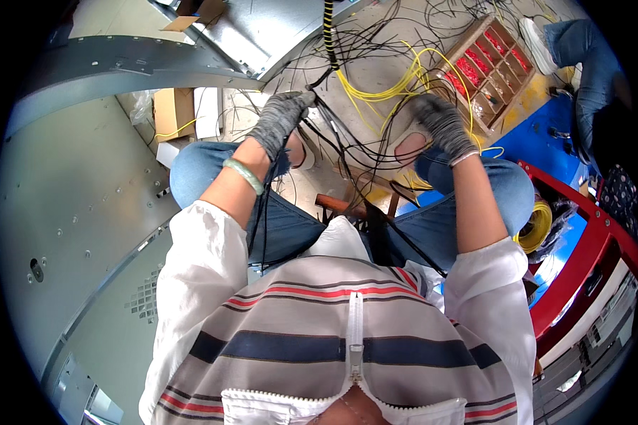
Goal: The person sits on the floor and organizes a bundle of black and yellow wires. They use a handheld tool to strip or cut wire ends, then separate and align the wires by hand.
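My left hand (283,119), in a grey knit glove, is closed around a bundle of black cables (333,131) beside the metal cabinet frame. Several of these cables hang from it past my wrist to my lap. My right hand (439,122), also gloved, has its fingers curled at the looping black cables, apart from my left; its fingertips are dark and partly hidden. Between and beyond both hands lies a coil of yellow cables (372,93). It runs up into a black-and-yellow wrapped harness (328,32).
A wooden compartment box (483,73) with small red parts stands at the far right, near another person's leg (585,67). Grey cabinet panels (85,205) rise on my left. A red metal frame (581,205) and a yellow wire spool (539,227) are on my right. Loose black wires litter the floor.
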`<state>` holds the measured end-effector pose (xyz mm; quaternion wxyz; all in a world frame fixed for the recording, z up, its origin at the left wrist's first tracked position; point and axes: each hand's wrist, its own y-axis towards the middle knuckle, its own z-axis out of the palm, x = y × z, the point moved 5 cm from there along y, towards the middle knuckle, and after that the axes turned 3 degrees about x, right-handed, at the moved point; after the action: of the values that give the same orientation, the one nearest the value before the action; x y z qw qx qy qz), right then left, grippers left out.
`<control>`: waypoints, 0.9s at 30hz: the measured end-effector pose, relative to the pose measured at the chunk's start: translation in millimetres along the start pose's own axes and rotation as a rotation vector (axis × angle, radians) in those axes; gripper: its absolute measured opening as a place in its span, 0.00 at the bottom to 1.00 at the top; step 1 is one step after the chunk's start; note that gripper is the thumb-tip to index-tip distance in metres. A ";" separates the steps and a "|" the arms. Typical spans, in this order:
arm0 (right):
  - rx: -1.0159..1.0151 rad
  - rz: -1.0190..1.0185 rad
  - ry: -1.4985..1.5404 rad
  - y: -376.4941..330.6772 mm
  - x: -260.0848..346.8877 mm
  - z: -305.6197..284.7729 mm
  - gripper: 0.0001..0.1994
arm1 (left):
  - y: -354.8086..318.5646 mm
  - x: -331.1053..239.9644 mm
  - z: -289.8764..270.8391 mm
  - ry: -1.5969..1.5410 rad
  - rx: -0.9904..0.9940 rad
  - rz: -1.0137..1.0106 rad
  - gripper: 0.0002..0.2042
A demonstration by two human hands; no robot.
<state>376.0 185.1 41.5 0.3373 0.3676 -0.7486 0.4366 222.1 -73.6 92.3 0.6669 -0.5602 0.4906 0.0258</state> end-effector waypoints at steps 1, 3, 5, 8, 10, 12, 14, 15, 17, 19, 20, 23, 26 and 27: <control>-0.079 0.101 -0.008 0.5 -2.6 -23.8 0.10 | 5.6 6.1 -8.0 0.079 0.022 0.015 0.12; -0.286 0.281 0.212 -5.6 -10.6 -54.9 0.08 | 10.4 8.7 -17.6 0.213 0.018 0.057 0.14; -0.308 0.144 -0.039 -9.0 -17.1 -60.5 0.07 | 11.1 9.3 -19.1 0.192 0.019 0.005 0.16; -0.107 -0.146 -0.483 -23.6 -17.6 -24.4 0.09 | 19.4 13.2 -22.1 0.212 0.006 -0.031 0.15; 0.091 0.008 -0.573 -40.7 10.7 8.2 0.13 | 15.4 11.3 -23.4 0.162 0.001 -0.018 0.15; 0.095 0.118 -0.660 -43.9 20.5 17.6 0.15 | 21.0 14.6 -25.6 0.148 0.001 -0.010 0.13; 0.149 0.209 -0.689 -43.5 23.2 16.2 0.19 | 13.2 10.0 -27.2 0.099 -0.021 -0.045 0.13; 0.134 0.185 -0.721 -42.8 26.1 12.9 0.19 | 9.6 8.2 -28.1 0.074 -0.032 -0.063 0.12; 0.103 0.133 -0.789 -42.1 30.1 6.1 0.20 | 11.5 14.4 -36.6 0.006 -0.039 -0.108 0.11; 0.109 0.137 -0.649 -42.0 26.7 -1.1 0.21 | 21.7 21.2 -39.4 -0.088 -0.020 -0.110 0.10; 0.128 0.169 -0.607 -42.1 25.2 -3.2 0.21 | 26.4 24.4 -40.7 -0.111 -0.014 -0.128 0.09; 0.243 0.049 -0.683 -48.5 31.9 11.0 0.21 | 19.2 14.5 -36.0 -0.148 -0.028 -0.084 0.09; 0.264 -0.225 -1.028 -63.0 31.6 40.6 0.21 | 15.5 10.5 -36.2 -0.156 -0.050 -0.112 0.08; 0.250 -0.331 -1.169 -66.5 40.7 50.5 0.21 | 13.6 11.2 -37.9 -0.154 -0.065 -0.120 0.08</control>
<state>402.5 106.0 82.3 -0.1108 0.6938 -0.6859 0.1896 196.3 -103.6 79.0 0.6846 -0.6062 0.4023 0.0446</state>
